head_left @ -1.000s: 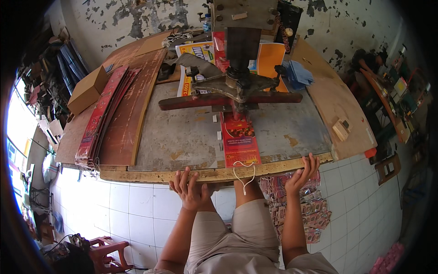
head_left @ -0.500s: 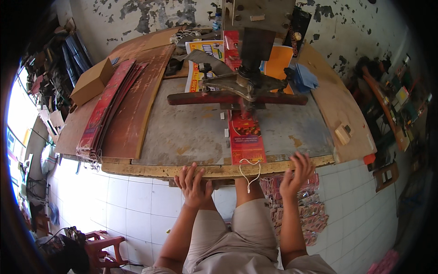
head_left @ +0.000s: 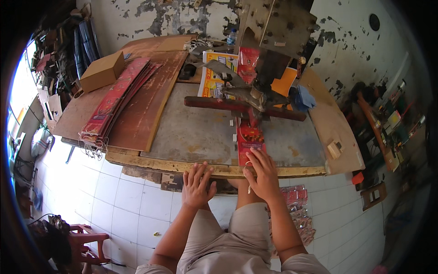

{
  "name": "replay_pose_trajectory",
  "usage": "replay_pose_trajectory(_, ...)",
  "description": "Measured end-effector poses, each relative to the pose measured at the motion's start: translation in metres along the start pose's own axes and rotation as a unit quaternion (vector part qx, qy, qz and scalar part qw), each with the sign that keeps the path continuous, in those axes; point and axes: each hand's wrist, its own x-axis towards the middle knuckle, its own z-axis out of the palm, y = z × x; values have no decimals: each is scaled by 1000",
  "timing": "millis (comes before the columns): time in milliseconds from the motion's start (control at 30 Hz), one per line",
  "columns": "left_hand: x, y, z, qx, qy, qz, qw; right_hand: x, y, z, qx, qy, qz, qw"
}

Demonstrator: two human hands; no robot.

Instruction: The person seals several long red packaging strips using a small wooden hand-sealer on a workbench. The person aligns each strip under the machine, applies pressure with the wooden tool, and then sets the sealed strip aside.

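Note:
A long red printed strip point(head_left: 249, 137) lies on the grey metal bed of a press, reaching from under the press's dark cross-shaped head point(head_left: 255, 102) to the front edge. My right hand point(head_left: 262, 176) rests on its near end, fingers stretched and fairly close together. A white cord loop point(head_left: 249, 182) hangs from that end, partly covered by this hand. My left hand point(head_left: 197, 185) is spread at the wooden front edge point(head_left: 146, 162), left of the strip, with nothing in it. Whatever lies beneath my right palm is hidden.
To the left, a stack of red corded strips point(head_left: 112, 105) lies beside a brown cardboard box point(head_left: 102, 72). Blue cloth or paper point(head_left: 305, 98) lies right of the press. A small wooden block point(head_left: 335, 149) sits at the right. Several red printed packs point(head_left: 296, 205) lie on the tiled floor.
My right hand has come left and forward from beside the strip onto its near end. My left hand stays at the front edge. The whole view has shifted and tilted slightly.

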Motion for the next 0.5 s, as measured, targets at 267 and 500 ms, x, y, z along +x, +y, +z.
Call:
replay_pose_trajectory(267, 4, 5, -8, -26, -24, -14, 999, 2, 2, 4, -36, -32, -2, 999)
replay_pose_trajectory(500, 7, 7, -15, -51, -35, -18, 998, 2, 10, 9, -48, -35, -10, 998)
